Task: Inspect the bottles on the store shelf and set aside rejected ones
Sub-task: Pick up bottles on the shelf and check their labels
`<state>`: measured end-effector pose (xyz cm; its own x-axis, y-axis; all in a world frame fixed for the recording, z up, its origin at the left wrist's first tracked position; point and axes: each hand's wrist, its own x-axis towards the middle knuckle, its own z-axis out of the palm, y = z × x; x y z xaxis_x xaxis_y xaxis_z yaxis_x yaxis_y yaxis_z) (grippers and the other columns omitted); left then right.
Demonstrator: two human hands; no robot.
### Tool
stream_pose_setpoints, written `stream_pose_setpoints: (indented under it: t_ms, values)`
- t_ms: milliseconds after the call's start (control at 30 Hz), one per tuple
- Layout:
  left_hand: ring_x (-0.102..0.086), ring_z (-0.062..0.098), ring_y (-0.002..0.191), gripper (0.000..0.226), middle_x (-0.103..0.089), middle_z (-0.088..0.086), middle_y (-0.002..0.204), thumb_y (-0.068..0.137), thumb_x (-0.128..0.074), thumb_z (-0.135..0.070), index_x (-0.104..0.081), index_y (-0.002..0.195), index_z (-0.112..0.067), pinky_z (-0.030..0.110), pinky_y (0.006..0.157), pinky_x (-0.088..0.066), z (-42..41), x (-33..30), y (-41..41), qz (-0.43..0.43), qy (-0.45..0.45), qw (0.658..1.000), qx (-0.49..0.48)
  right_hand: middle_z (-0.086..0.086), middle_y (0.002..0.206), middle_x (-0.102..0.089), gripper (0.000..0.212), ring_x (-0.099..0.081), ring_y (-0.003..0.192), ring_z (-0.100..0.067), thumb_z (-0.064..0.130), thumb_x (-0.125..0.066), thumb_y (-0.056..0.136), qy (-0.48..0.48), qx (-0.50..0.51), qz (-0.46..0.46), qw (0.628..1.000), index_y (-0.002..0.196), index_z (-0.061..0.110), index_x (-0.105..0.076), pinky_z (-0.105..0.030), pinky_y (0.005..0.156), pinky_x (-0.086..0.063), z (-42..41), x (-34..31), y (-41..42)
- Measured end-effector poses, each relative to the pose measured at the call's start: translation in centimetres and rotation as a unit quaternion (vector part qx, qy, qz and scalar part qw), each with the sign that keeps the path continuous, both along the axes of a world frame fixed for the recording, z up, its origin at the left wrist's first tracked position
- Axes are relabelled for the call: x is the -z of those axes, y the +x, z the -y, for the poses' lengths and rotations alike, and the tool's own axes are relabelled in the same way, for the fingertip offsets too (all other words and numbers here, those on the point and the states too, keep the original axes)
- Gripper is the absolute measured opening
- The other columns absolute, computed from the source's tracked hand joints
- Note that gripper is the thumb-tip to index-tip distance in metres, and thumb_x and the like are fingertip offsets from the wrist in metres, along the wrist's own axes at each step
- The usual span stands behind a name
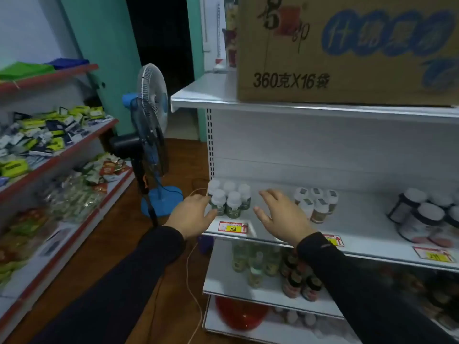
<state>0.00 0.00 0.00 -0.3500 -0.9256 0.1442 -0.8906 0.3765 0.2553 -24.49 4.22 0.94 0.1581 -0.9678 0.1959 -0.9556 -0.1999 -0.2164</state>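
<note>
Both hands flank a cluster of white-capped green bottles (229, 199) on the shelf (360, 244): left hand (192, 216) touching it, right hand (280, 216) spread just beside.

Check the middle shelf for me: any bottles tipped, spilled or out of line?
Nothing stands out. The green-label bottles by the left hand stand upright in a tight cluster, as do the tan-label bottles beyond the right hand. The dark jars further right are too blurred to judge.
</note>
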Motion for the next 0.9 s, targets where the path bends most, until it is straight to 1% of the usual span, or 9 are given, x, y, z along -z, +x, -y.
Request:
stream_pose_setpoints:
  t_ms: [100, 167, 267, 367, 500, 633, 767, 833, 900]
  values:
    - [-0.055, 0.025, 0.103, 0.032, -0.061, 0.007, 0.108, 0.095, -0.048, -0.041, -0.057, 0.115, -0.018, 0.036, 0.081, -0.045, 2.1, 0.8, -1.0, 0.007, 0.005, 1.0, -0.023, -0.012, 0.145, -0.044, 0.053, -0.047, 0.128, -0.028, 0.044, -0.041, 0.101, 0.005, -0.018, 0.016, 1.0, 0.143, 0.012, -0.041, -0.036, 0.099, -0.042, 2.5, 0.7, -0.3]
    - [-0.055, 0.027, 0.106, 0.036, -0.061, 0.009, 0.113, 0.095, -0.05, -0.04, -0.056, 0.122, -0.017, 0.038, 0.085, -0.047, 3.5, 1.2, -1.6, 0.015, 0.019, 0.999, -0.042, -0.012, 0.143, -0.046, 0.053, -0.047, 0.128, -0.029, 0.044, -0.042, 0.1, 0.02, -0.027, 0.014, 0.999, 0.143, 0.012, -0.041, -0.036, 0.101, -0.041, 3.8, 1.1, -0.1]
    - [-0.054, 0.03, 0.113, 0.045, -0.057, 0.013, 0.124, 0.095, -0.052, -0.038, -0.05, 0.133, -0.013, 0.039, 0.09, -0.047, 5.5, 1.7, -2.5, 0.012, 0.018, 0.998, -0.062, -0.012, 0.141, -0.048, 0.052, -0.048, 0.126, -0.029, 0.043, -0.042, 0.1, 0.026, -0.032, 0.02, 0.999, 0.142, 0.012, -0.041, -0.038, 0.103, -0.041, 4.9, 1.5, 0.2]
    - [-0.054, 0.031, 0.113, 0.05, -0.054, 0.015, 0.126, 0.095, -0.051, -0.041, -0.045, 0.137, -0.013, 0.039, 0.085, -0.048, 7.3, 2.4, -3.1, 0.018, 0.029, 0.997, -0.07, -0.012, 0.141, -0.048, 0.053, -0.049, 0.125, -0.028, 0.043, -0.042, 0.1, 0.029, -0.016, 0.028, 0.999, 0.142, 0.012, -0.042, -0.038, 0.101, -0.043, 5.3, 2.1, 0.6]
    - [-0.057, 0.032, 0.105, 0.044, -0.054, 0.016, 0.124, 0.096, -0.05, -0.04, -0.046, 0.129, -0.012, 0.038, 0.08, -0.05, 8.5, 3.7, -3.3, 0.017, 0.064, 0.996, -0.063, -0.01, 0.142, -0.048, 0.053, -0.049, 0.126, -0.026, 0.045, -0.043, 0.1, 0.03, 0.003, 0.042, 0.999, 0.142, 0.013, -0.043, -0.036, 0.101, -0.042, 5.2, 2.9, 1.5]
    - [-0.059, 0.032, 0.101, 0.04, -0.058, 0.016, 0.117, 0.095, -0.054, -0.034, -0.046, 0.126, -0.01, 0.038, 0.078, -0.051, 8.9, 4.2, -2.8, -0.032, 0.066, 0.996, -0.053, -0.005, 0.144, -0.046, 0.053, -0.047, 0.128, -0.022, 0.046, -0.042, 0.1, 0.032, 0.025, 0.065, 0.997, 0.144, 0.017, -0.042, -0.033, 0.101, -0.042, 5.2, 3.2, 2.8]
    - [-0.062, 0.03, 0.097, 0.037, -0.064, 0.015, 0.11, 0.093, -0.059, -0.028, -0.049, 0.123, -0.009, 0.032, 0.072, -0.049, 8.8, 4.2, -2.0, -0.088, 0.08, 0.992, -0.041, -0.003, 0.142, -0.047, 0.052, -0.047, 0.127, -0.018, 0.046, -0.042, 0.1, 0.027, 0.037, 0.109, 0.993, 0.143, 0.018, -0.043, -0.029, 0.101, -0.042, 4.9, 3.2, 4.2]
    - [-0.063, 0.029, 0.097, 0.037, -0.065, 0.014, 0.11, 0.092, -0.061, -0.027, -0.051, 0.124, -0.01, 0.028, 0.071, -0.046, 8.4, 4.0, -1.4, -0.129, 0.091, 0.986, -0.049, -0.002, 0.142, -0.048, 0.051, -0.049, 0.125, -0.017, 0.045, -0.043, 0.1, 0.025, 0.044, 0.13, 0.99, 0.143, 0.018, -0.044, -0.028, 0.1, -0.041, 4.8, 3.3, 4.7]
    - [-0.062, 0.024, 0.099, 0.039, -0.065, 0.01, 0.114, 0.092, -0.061, -0.027, -0.052, 0.127, -0.013, 0.025, 0.073, -0.043, 8.1, 3.6, -0.5, -0.181, 0.108, 0.975, -0.068, -0.002, 0.141, -0.049, 0.05, -0.05, 0.123, -0.017, 0.045, -0.044, 0.1, 0.024, 0.046, 0.155, 0.987, 0.142, 0.018, -0.046, -0.026, 0.099, -0.041, 4.7, 3.3, 5.2]
